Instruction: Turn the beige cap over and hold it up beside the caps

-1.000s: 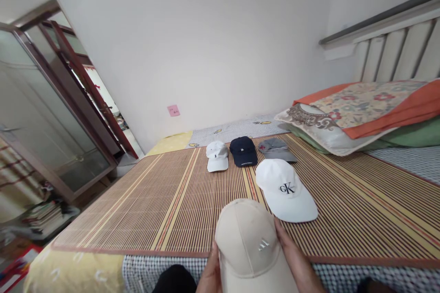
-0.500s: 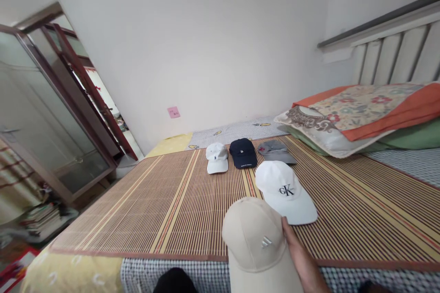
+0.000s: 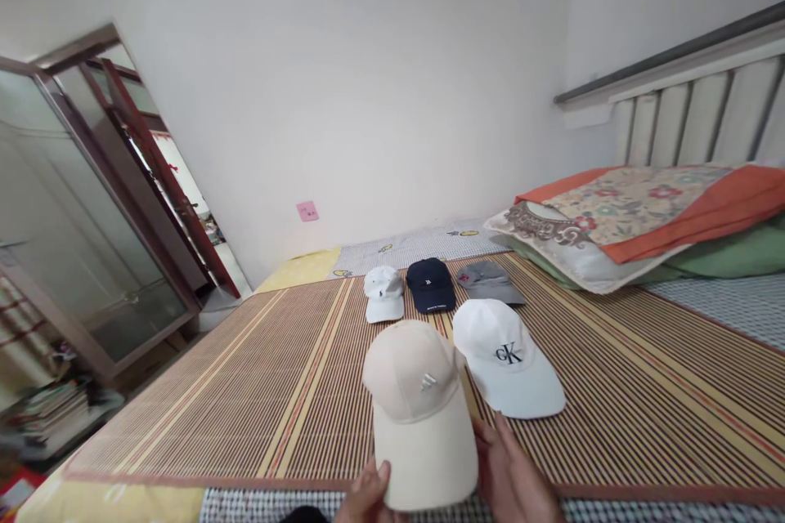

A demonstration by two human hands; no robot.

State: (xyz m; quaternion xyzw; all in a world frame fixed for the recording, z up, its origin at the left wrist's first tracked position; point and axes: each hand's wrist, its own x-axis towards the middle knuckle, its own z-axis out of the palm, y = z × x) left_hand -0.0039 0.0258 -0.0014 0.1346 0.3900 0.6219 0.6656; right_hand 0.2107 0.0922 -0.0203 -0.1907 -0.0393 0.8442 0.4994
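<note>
Beige cap (image 3: 417, 404) lies on the bamboo mat (image 3: 257, 392), left hand (image 3: 368, 498) and right hand (image 3: 512, 478) apparently pinching its brim, grip closed.

Beige cap (image 3: 417, 392) – small silver logo, upright on mat, brim toward viewer

**Caps, bedding and a doorway**

A white CK cap (image 3: 506, 355) lies centre frame on the bamboo mat (image 3: 643, 376). Behind it sit a small white cap (image 3: 383, 292), navy cap (image 3: 430, 284) and grey cap (image 3: 489, 281). Pillows (image 3: 619, 216) at right; glass door (image 3: 79, 245) at left.
</note>
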